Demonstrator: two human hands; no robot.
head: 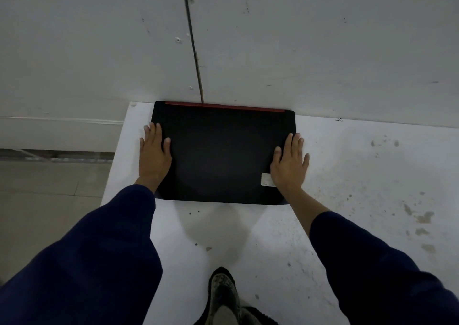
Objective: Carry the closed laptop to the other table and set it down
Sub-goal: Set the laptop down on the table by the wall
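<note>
A closed black laptop [221, 155] with a red strip along its far edge lies flat on a white table [347, 175], its back edge against the wall. My left hand [154, 153] holds the laptop's left side, thumb on the lid and fingers over the edge. On the right side, my right hand [289, 164] does the same and partly covers a small white sticker [265, 179]. The fingers of both hands are stretched out rather than curled. Both sleeves are dark blue.
A grey-white wall [298, 51] with a dark vertical seam rises directly behind the table. The table's left edge runs diagonally, with tiled floor [49, 200] beyond it. The tabletop is stained on the right. My shoe [223, 295] shows at the bottom.
</note>
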